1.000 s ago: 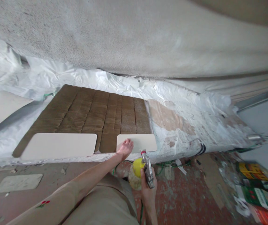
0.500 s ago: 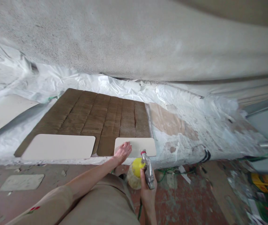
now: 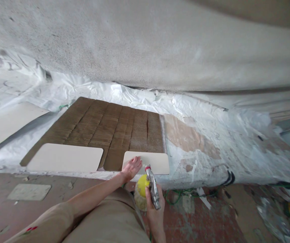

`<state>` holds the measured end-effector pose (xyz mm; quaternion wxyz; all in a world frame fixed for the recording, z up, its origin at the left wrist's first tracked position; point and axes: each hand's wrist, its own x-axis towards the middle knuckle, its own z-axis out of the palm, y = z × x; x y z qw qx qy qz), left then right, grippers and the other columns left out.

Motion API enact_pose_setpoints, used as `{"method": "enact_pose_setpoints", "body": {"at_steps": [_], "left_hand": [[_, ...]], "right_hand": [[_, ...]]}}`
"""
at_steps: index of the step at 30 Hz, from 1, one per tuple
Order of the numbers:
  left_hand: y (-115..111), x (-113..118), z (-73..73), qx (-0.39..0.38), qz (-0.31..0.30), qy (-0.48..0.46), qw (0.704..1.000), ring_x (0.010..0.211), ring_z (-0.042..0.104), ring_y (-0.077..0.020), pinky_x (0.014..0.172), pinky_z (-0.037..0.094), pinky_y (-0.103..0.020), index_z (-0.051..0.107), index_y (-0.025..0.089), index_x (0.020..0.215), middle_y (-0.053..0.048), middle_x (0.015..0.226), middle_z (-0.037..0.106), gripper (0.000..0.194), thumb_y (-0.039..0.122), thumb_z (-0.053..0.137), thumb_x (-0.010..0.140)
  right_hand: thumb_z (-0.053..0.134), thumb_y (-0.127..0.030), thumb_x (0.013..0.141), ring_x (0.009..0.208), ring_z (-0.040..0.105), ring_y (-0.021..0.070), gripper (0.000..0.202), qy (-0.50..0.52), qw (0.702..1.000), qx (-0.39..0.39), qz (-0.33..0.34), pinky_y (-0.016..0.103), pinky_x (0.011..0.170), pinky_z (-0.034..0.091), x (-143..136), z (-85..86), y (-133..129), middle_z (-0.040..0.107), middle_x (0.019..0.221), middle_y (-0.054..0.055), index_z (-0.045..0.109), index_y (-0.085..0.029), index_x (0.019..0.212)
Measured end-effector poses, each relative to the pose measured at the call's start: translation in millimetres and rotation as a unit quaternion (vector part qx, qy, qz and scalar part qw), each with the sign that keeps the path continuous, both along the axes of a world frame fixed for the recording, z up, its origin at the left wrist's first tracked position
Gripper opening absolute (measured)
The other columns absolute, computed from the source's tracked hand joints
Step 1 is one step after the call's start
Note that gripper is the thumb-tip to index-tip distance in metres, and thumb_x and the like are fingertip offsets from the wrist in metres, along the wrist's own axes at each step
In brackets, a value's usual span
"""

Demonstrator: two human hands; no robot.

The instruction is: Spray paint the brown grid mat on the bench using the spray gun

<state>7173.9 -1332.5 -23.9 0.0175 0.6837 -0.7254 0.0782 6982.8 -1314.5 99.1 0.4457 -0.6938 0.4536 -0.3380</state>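
My right hand point(image 3: 155, 207) is wrapped round the handle of a metal spray gun point(image 3: 152, 187) with a red ring at its front end. A yellow-topped cup point(image 3: 141, 195) sits by the gun's left side, its lower part pale and stained. My left hand point(image 3: 133, 167) rests on the left part of a small cream panel with rounded corners point(image 3: 157, 160), fingers loosely stretched out and holding nothing. The gun's nozzle points at this panel's near part. Brown ridged strips point(image 3: 104, 123) lie side by side behind it, and a larger cream panel point(image 3: 66, 158) overlaps them on the left.
White plastic sheeting point(image 3: 195, 172) covers the work surface. At far left lies a big curved cream sheet point(image 3: 10, 123). Behind hangs a grey cloth-like wall point(image 3: 135, 44). On the red floor are a flat pale slab point(image 3: 29, 192), scraps and a green hose point(image 3: 174, 199).
The spray gun has moved slightly left, closer to my left hand. The fingers of my left hand have straightened on the panel. The view has shifted a little.
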Motion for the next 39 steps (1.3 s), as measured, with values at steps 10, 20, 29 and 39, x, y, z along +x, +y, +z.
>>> {"method": "enact_pose_setpoints", "body": {"at_steps": [10, 20, 29, 39], "left_hand": [[4.5, -1.3, 12.6, 0.029, -0.005, 0.001, 1.000, 0.130, 0.040, -0.0299, 0.106, 0.036, -0.045, 0.049, 0.007, 0.128, -0.020, 0.137, 0.047, 0.046, 0.009, 0.049, 0.082], [0.0, -1.0, 6.1, 0.035, 0.010, -0.004, 0.999, 0.128, 0.042, -0.0268, 0.105, 0.039, -0.042, 0.052, 0.009, 0.126, -0.019, 0.135, 0.050, 0.044, 0.006, 0.049, 0.082], [-0.1, -2.4, -8.1, 0.012, 0.011, -0.019, 1.000, 0.131, 0.040, -0.0270, 0.107, 0.037, -0.043, 0.052, 0.012, 0.127, -0.016, 0.134, 0.051, 0.045, 0.005, 0.048, 0.083], [0.1, -0.9, -25.1, 0.018, 0.030, 0.005, 0.999, 0.130, 0.042, -0.0272, 0.103, 0.041, -0.044, 0.048, 0.013, 0.130, -0.017, 0.138, 0.048, 0.049, 0.003, 0.044, 0.082]], "right_hand": [[0.058, -0.044, 0.084, 0.080, 0.060, 0.0195, 0.029, -0.011, 1.000, 0.022, -0.004, 0.033, 0.077, 0.050, -3.8, -1.5, -12.2, 0.065, 0.086, 0.006, 0.060, -0.016, 0.092], [0.059, -0.040, 0.085, 0.084, 0.063, 0.0211, 0.028, -0.011, 0.999, -0.028, -0.019, 0.033, 0.078, 0.050, -2.5, 0.7, -35.3, 0.067, 0.091, 0.009, 0.062, -0.015, 0.097], [0.057, -0.040, 0.087, 0.084, 0.062, 0.0204, 0.025, -0.020, 1.000, -0.007, 0.008, 0.033, 0.078, 0.050, 2.7, 0.2, -42.9, 0.066, 0.092, 0.008, 0.061, -0.017, 0.097], [0.053, -0.044, 0.088, 0.087, 0.061, 0.0204, 0.028, 0.002, 1.000, 0.005, 0.009, 0.034, 0.083, 0.047, 6.7, 16.3, -54.5, 0.065, 0.093, 0.006, 0.059, -0.018, 0.099]]}}
